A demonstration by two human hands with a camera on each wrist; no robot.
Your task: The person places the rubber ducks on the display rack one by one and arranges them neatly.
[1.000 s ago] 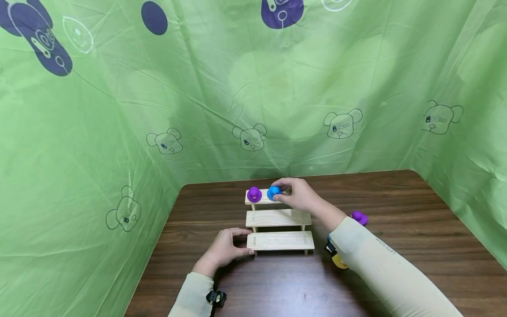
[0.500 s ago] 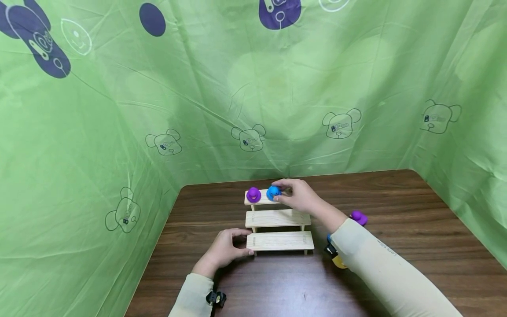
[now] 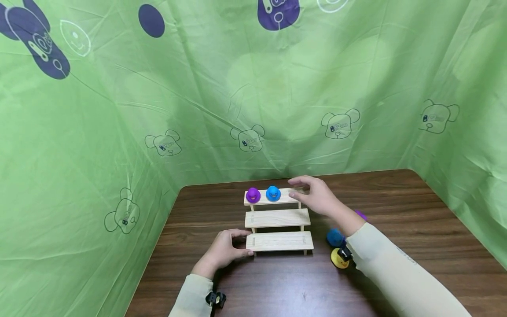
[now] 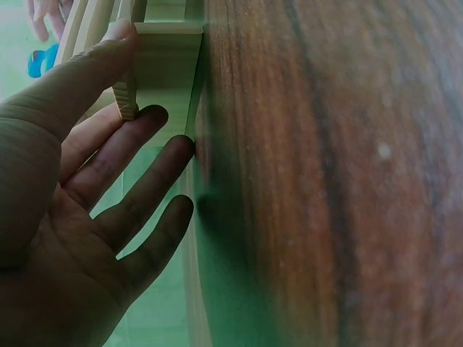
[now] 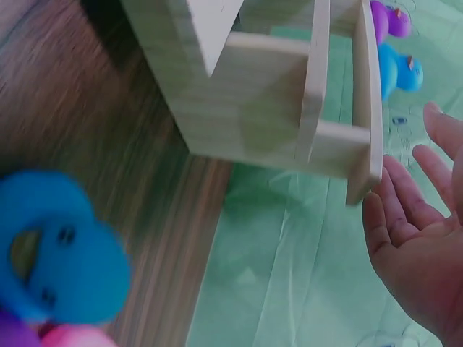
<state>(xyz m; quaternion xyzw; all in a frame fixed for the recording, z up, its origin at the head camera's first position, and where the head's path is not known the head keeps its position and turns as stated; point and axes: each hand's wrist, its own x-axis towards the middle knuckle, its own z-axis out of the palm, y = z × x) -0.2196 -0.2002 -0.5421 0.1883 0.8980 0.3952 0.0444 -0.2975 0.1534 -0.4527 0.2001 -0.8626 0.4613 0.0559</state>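
Note:
A three-tier wooden display stand (image 3: pixel 279 241) stands on the table. My left hand (image 3: pixel 225 248) holds the left end of its lowest tier; in the left wrist view the thumb (image 4: pixel 108 54) lies on the board's edge, with the index finger behind it. On the top tier sit a purple rubber duck (image 3: pixel 253 195) at the left end and a blue rubber duck (image 3: pixel 273 193) beside it. My right hand (image 3: pixel 317 196) hovers at that tier's right end, fingers spread and holding nothing. The right wrist view shows the fingertips (image 5: pixel 376 210) close by the board's end.
Right of the stand lie another blue duck (image 3: pixel 335 237), a yellow duck (image 3: pixel 339 259) and a purple one (image 3: pixel 361 215), partly hidden by the right arm. A pink piece (image 5: pixel 76 337) shows at the right wrist view's bottom. Green cloth (image 3: pixel 253 88) surrounds the table.
My right hand has let go of the blue duck on the top tier and moved right, uncovering more of the ducks on the table. The left hand stays at the stand.

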